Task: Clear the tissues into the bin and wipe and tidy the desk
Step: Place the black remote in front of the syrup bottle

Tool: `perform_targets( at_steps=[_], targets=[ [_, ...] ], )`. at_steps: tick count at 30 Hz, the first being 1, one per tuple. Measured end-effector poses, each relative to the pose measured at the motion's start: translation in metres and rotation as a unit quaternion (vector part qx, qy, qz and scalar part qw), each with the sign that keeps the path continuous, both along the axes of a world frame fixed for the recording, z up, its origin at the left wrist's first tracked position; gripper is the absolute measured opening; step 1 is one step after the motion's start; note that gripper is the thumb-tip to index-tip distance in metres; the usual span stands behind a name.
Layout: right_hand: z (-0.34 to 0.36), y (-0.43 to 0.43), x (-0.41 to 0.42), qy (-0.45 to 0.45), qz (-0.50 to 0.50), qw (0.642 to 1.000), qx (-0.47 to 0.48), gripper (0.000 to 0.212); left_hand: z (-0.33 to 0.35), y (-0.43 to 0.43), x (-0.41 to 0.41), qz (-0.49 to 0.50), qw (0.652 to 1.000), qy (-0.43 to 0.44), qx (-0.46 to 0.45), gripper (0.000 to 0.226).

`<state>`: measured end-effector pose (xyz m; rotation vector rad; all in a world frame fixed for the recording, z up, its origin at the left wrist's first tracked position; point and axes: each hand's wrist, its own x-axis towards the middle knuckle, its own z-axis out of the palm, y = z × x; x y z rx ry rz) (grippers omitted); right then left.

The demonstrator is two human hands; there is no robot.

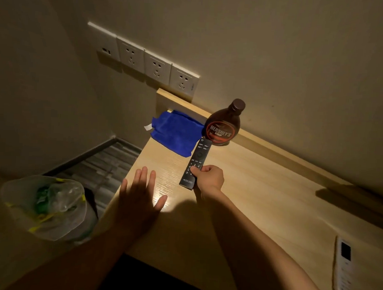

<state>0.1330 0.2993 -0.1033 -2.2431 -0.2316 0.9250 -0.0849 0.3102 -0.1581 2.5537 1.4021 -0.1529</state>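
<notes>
Dim room, wooden table [261, 191] against wall. No tissues visible on table; lined bin [47, 206] on the floor at left, so clearing looks done, tidying left. Blue cloth [175, 133] lies at back corner beside syrup bottle [223, 124]. Right hand [209, 176] clamped on black remote [195, 164]. Left hand [140, 195] spread flat, empty, at table edge. White remote [343, 265] far right.

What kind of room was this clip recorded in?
Probably a hotel or rented bedroom: a wall-mounted wooden desk under a row of wall sockets, a TV remote, an air-conditioner remote, and a lined bin beside it.
</notes>
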Motion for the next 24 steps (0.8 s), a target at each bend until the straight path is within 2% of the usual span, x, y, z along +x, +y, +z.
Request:
perform_targets(
  at_steps=[10, 17, 21, 24],
  targets=[
    [-0.009, 0.004, -0.004, -0.04, 0.039, 0.998, -0.008, 0.028, -0.005, 0.001, 0.0, 0.001, 1.0, -0.007, -0.008, 0.083],
    [-0.003, -0.006, 0.0, -0.03, 0.028, 0.999, 0.034, 0.054, 0.004, -0.002, 0.005, 0.03, 0.999, -0.006, -0.014, 0.086],
    [0.006, -0.041, 0.016, -0.047, 0.017, 0.997, 0.052, 0.048, 0.019, -0.019, 0.016, 0.045, 0.997, -0.052, -0.033, 0.081],
    [0.014, -0.084, 0.039, -0.073, 0.006, 0.996, 0.056, 0.043, 0.029, -0.053, 0.035, 0.009, 0.996, -0.086, -0.035, 0.08]
  ],
)
